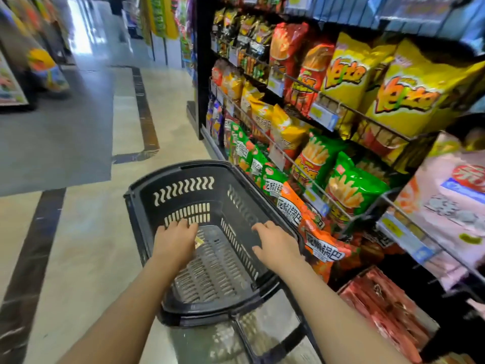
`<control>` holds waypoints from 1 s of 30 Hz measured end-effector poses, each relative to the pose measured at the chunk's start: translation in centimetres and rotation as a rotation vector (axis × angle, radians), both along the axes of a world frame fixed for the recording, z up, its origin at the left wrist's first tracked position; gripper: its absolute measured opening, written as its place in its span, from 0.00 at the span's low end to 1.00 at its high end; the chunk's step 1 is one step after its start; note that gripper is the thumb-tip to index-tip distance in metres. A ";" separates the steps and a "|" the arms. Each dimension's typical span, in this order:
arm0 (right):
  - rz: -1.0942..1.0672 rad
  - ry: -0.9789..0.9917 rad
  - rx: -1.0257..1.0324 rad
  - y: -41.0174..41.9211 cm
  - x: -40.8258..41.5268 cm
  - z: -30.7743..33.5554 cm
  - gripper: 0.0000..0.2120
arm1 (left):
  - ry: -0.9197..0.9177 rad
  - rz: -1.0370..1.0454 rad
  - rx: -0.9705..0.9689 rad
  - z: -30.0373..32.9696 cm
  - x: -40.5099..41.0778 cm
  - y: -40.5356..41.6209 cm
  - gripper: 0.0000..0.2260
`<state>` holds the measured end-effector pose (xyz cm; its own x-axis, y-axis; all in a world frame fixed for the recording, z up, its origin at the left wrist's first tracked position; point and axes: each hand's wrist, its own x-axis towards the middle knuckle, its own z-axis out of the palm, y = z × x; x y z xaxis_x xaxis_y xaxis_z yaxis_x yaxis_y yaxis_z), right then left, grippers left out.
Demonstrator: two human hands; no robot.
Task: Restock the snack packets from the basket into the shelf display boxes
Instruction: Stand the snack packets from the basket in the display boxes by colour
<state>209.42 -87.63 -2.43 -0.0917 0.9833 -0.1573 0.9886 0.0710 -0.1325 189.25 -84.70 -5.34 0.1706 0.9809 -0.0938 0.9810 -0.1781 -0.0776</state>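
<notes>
Your hands over the basket (183,185), shop aisle.
Left hand (174,241) hides a small packet (198,242), grip unclear; right hand (277,244) fingers spread; pale tiled floor (86,232).

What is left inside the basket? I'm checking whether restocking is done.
The basket shows one small yellowish packet beside the left hand; both hands cover parts of its floor.

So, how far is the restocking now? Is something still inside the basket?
The black basket looks nearly emptied: only one small yellowish packet shows on its floor. Both the left hand and right hand reach into it, holding nothing visible. The shelf beside it looks full. That last packet remains.
</notes>
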 end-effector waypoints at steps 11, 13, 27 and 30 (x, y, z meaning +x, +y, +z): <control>0.077 -0.007 -0.164 8.8 -0.5 -7.8 0.19 | 0.043 0.124 -0.205 -7.7 -0.4 6.0 0.22; 0.097 -0.003 -0.202 10.9 -0.4 -9.6 0.19 | 0.069 0.146 -0.257 -9.6 0.0 7.4 0.22; 0.197 0.118 -0.387 23.7 -3.5 -26.3 0.22 | 0.022 0.337 -0.422 -24.5 -1.3 16.8 0.22; 0.198 0.160 -0.401 25.1 -4.6 -29.8 0.21 | -0.019 0.388 -0.430 -27.7 -1.5 17.8 0.26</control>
<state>204.85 -62.51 -32.22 -0.3253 0.8089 -0.4898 0.9262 0.1680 -0.3376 187.79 -66.94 -33.06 -0.1886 0.8465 -0.4978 0.9812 0.1837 -0.0594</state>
